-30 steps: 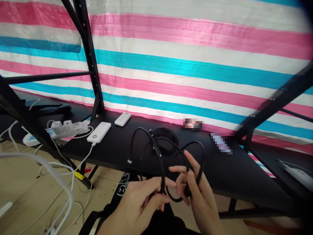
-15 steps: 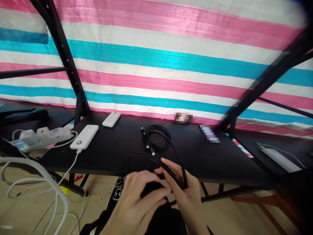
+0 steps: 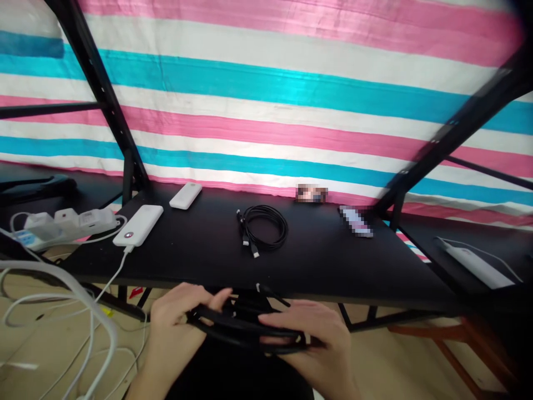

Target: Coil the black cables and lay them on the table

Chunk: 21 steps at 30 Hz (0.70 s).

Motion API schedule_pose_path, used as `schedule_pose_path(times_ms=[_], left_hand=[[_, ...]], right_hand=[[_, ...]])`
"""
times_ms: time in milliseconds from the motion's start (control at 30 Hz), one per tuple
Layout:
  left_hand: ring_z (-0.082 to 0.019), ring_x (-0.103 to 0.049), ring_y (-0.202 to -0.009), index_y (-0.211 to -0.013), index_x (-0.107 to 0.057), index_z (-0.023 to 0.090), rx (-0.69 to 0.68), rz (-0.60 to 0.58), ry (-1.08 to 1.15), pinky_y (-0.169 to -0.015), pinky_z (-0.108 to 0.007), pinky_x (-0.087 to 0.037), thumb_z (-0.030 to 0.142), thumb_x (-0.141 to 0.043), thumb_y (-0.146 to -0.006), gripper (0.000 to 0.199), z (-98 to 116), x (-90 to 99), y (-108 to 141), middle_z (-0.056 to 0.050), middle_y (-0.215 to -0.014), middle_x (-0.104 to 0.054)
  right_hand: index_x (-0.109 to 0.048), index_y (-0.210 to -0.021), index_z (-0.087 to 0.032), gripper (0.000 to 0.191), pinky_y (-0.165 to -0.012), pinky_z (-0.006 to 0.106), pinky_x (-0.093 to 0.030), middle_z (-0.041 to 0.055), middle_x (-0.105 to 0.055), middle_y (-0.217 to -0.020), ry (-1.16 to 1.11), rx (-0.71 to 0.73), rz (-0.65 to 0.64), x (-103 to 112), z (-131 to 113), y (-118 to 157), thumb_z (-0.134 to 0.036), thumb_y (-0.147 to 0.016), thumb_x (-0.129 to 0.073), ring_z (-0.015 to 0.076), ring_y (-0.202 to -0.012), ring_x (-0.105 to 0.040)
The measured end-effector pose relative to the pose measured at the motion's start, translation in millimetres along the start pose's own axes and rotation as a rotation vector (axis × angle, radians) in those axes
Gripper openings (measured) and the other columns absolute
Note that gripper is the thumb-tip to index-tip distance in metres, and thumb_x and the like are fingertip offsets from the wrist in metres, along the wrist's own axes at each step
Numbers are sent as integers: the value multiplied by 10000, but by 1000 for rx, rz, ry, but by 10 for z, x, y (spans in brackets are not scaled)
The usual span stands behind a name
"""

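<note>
A looped black cable (image 3: 233,331) is stretched between my two hands, in front of the table's near edge and above my lap. My left hand (image 3: 179,314) is closed around the loops at their left end, thumb along the top. On the right end, my right hand (image 3: 314,333) grips the same loops with its fingers over them. One loose end with a light connector tip (image 3: 259,287) sticks up near my right fingers. Beyond my hands, a second black cable (image 3: 286,226) lies coiled on the black table, its connector ends (image 3: 255,254) pointing left and toward me.
White power banks (image 3: 139,225) (image 3: 186,195) lie on the table's left side, the nearer one with a white cable plugged in. A power strip (image 3: 62,229) with white chargers sits farther left. Blurred-out items (image 3: 356,221) lie at the right back. Black metal posts (image 3: 104,94) flank the table.
My hands have moved apart to the two ends of the held cable, which now forms a compact loop lower down. Its strands no longer reach over the table. The view has shifted slightly.
</note>
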<state>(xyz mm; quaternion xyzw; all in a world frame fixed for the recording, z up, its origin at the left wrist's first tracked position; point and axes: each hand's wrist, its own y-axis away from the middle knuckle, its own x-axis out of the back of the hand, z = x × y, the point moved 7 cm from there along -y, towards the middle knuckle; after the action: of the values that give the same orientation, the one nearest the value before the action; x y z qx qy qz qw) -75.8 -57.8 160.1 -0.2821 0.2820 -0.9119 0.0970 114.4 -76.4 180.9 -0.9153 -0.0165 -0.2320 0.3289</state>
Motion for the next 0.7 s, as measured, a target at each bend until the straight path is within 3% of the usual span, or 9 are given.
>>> schedule_pose_path(times_ms=[67, 133, 333, 467, 533, 700], left_hand=[[-93, -309, -410, -407, -404, 196, 90, 132, -76, -467, -255, -268, 200, -659, -739, 418, -50, 87, 20, 62, -413, -328], [-88, -246, -427, -390, -358, 185, 127, 213, -154, -458, -255, -222, 217, -651, -729, 449, -52, 145, 37, 58, -442, -245], [-79, -222, -441, -366, -365, 175, 258, 218, -126, -452, -247, -197, 284, -655, -721, 471, 7, 135, 62, 54, -436, -228], [-59, -242, -372, -360, -377, 179, 515, 66, 263, -403, -237, -153, 319, -687, -683, 470, -121, -120, 162, 61, -362, -288], [-48, -242, -359, -382, -378, 182, 622, 26, 538, -389, -221, -146, 299, -727, -629, 443, -157, -290, 215, 72, -362, -301], [-30, -144, -360, -451, -328, 189, 787, 164, 963, -385, -192, -180, 242, -737, -635, 451, -223, -501, 289, 116, -391, -182]], right_hand=[[-757, -881, -349, 246, -607, 296, -530, -31, -714, -591, 63, -29, 42, 90, 69, 64, -470, -669, -791, 166, -479, -654], [-749, -921, -352, 247, -662, 317, -544, -41, -700, -563, 100, -54, 68, 165, 150, 142, -432, -690, -788, 162, -458, -643], [-727, -830, -257, 65, -413, 204, -468, -68, -569, -415, -24, -142, 130, 326, 374, 337, -234, -773, -706, 98, -305, -508], [-708, -754, -223, 14, -372, 181, -416, -49, -550, -444, -165, -273, 207, 386, 495, 383, -237, -756, -709, 101, -366, -528], [-687, -728, -200, 82, -389, 185, -402, -34, -562, -473, -268, -343, 215, 328, 560, 396, -262, -782, -685, 89, -378, -506], [-550, -643, -183, 343, -390, 195, -368, -92, -345, -408, -641, -514, 302, -23, 721, 498, -443, -863, -591, 47, -317, -306]])
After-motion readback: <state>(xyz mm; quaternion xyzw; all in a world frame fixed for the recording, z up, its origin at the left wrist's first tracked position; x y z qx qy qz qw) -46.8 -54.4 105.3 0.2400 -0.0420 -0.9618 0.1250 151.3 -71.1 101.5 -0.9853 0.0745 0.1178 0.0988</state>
